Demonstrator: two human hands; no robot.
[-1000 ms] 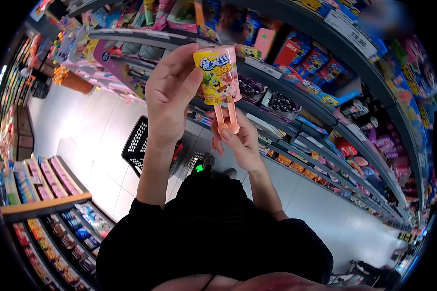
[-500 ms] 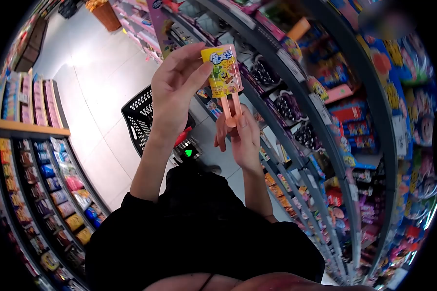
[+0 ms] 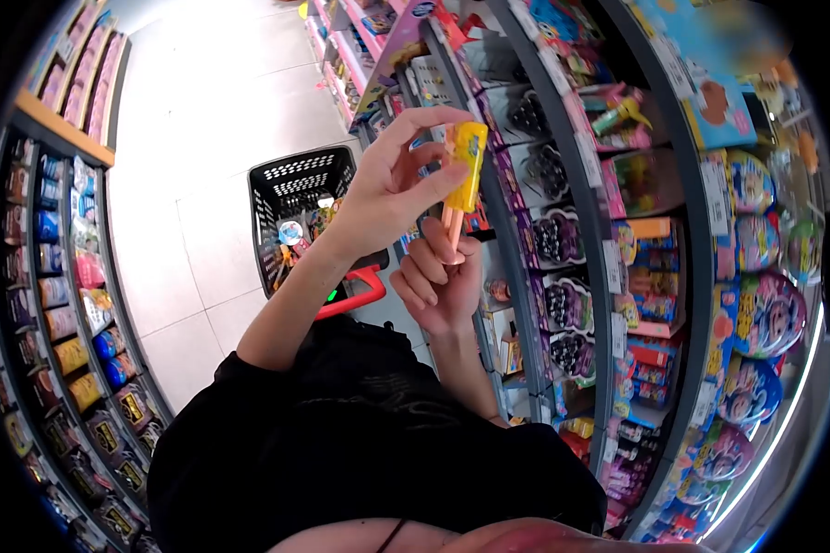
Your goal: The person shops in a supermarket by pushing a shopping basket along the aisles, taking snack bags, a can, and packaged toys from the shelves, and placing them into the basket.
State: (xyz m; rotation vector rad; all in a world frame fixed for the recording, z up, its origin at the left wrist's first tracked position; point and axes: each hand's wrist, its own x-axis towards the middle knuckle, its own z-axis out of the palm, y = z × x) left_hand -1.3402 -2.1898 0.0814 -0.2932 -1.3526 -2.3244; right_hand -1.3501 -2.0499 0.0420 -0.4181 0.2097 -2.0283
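Note:
A small yellow candy pack (image 3: 468, 164) with printed pictures is held up in front of me, turned so its narrow side shows. Two pale orange sticks (image 3: 453, 229) stick out below it. My left hand (image 3: 392, 175) grips the pack between thumb and fingers. Lower down, my right hand (image 3: 441, 281) is closed around the lower ends of the sticks, its fingers curled. Beyond my left forearm, a black shopping basket (image 3: 302, 166) with a red handle (image 3: 364, 295) holds several small colourful packs.
Shelves of sweets and toys run along my right, with price-tag rails (image 3: 609, 263) and round packaged toys (image 3: 770, 313). On the left stands another shelf (image 3: 65, 304) of bagged snacks. A pale tiled floor (image 3: 189, 230) lies between them.
The candy pack has turned from its front face to its edge and moved slightly right and down. My right fingers have curled around the sticks. More of the basket shows now.

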